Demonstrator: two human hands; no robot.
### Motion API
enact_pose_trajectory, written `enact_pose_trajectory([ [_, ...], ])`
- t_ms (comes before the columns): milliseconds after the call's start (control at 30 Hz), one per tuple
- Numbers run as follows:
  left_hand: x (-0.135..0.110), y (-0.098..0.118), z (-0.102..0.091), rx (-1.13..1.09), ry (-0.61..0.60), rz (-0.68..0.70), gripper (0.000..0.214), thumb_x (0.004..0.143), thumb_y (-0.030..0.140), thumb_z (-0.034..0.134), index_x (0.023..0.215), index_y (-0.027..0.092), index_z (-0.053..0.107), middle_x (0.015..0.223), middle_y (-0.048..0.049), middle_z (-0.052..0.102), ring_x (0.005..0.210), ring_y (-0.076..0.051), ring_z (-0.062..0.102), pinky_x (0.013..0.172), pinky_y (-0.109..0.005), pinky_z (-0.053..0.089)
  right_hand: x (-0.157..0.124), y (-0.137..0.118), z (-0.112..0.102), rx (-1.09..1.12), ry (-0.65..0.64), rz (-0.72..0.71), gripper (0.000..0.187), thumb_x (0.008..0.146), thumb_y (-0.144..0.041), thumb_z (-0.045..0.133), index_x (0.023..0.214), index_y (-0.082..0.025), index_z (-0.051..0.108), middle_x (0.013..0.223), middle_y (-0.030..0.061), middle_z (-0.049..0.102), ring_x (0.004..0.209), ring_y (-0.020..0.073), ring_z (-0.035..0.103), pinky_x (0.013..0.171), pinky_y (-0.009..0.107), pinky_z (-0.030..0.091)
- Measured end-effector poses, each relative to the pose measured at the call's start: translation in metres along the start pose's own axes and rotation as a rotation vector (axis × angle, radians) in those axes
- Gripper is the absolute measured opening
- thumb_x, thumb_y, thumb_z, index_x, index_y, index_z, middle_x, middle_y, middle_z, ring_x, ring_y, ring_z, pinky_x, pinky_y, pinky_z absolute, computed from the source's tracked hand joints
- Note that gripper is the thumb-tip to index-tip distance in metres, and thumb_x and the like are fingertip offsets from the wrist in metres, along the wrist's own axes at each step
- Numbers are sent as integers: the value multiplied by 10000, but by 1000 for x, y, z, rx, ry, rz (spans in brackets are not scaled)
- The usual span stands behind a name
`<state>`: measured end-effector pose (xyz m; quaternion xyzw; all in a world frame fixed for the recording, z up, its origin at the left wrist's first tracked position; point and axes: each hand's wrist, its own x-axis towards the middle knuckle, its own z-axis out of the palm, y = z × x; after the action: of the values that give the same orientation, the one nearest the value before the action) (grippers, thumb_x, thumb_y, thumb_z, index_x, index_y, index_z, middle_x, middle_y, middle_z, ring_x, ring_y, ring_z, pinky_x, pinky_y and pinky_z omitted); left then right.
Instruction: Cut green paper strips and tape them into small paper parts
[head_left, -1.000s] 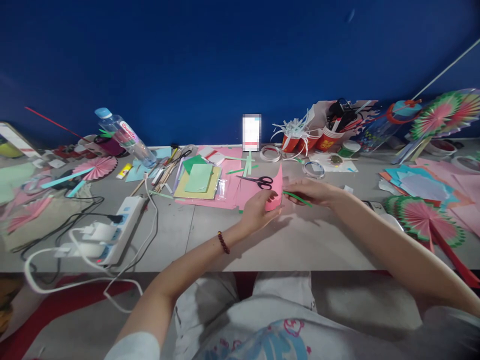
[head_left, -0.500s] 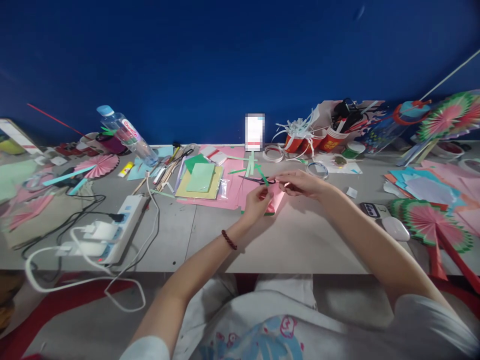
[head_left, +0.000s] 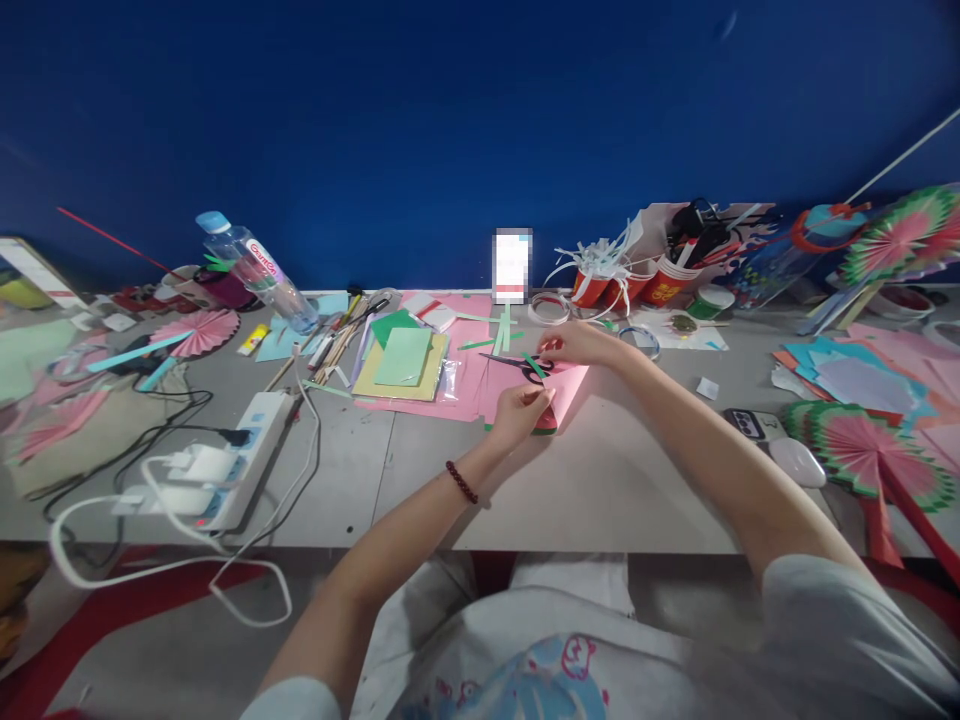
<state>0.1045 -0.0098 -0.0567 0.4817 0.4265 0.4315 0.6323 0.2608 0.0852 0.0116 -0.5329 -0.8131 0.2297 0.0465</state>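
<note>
My left hand (head_left: 519, 412) is closed on a folded pink paper piece (head_left: 564, 392) with a green lower edge, holding it just above the grey table (head_left: 600, 480). My right hand (head_left: 579, 345) reaches past the pink piece, fingers pinched at a thin green paper strip (head_left: 534, 364). The strip lies across the handles of black scissors (head_left: 517, 364), which rest on pink sheets. A beaded bracelet (head_left: 460, 481) is on my left wrist.
A stack of yellow and green paper (head_left: 401, 362) lies to the left, with a power strip (head_left: 240, 450) and cables beyond. A water bottle (head_left: 255, 270) leans at the back left. Red cups (head_left: 637, 285) and tape rolls stand behind; pleated paper fans (head_left: 855, 445) and a mouse (head_left: 795, 460) lie right.
The pink piece came down from upright to near the table. My right hand carried the green strip from its right side leftward and farther away, to the scissors.
</note>
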Motion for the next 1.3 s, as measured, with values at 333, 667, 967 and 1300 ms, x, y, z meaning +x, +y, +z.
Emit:
enact_pose_trajectory([
  [333,1,-7,-1,-39,-44,6,383,730,481,641,570,155,521,528,31,473,536,-98,521,546,-228,482,20,-20,12,-241,-182,76,181,636,-170,679,813,-192,652,788,19,660,662,145,559,540,238,324],
  [667,4,-8,-4,88,-35,83,277,782,426,614,708,162,578,571,21,533,534,-99,502,545,-218,422,-1,-2,-12,-179,-15,28,186,695,-248,616,867,-195,572,749,13,607,637,136,503,561,238,306],
  [967,2,0,-6,-11,-53,86,422,799,278,630,1209,197,571,719,43,445,613,-68,475,610,-188,428,-72,58,-50,433,-87,187,388,696,-532,636,885,-204,552,629,-26,545,525,96,410,525,247,297],
  [1300,1,4,-8,-1,-20,97,426,798,262,630,1210,176,566,736,46,447,633,-67,471,609,-182,406,-69,58,-51,533,-254,189,445,598,-561,784,776,-192,610,626,-13,595,549,95,475,488,224,301],
])
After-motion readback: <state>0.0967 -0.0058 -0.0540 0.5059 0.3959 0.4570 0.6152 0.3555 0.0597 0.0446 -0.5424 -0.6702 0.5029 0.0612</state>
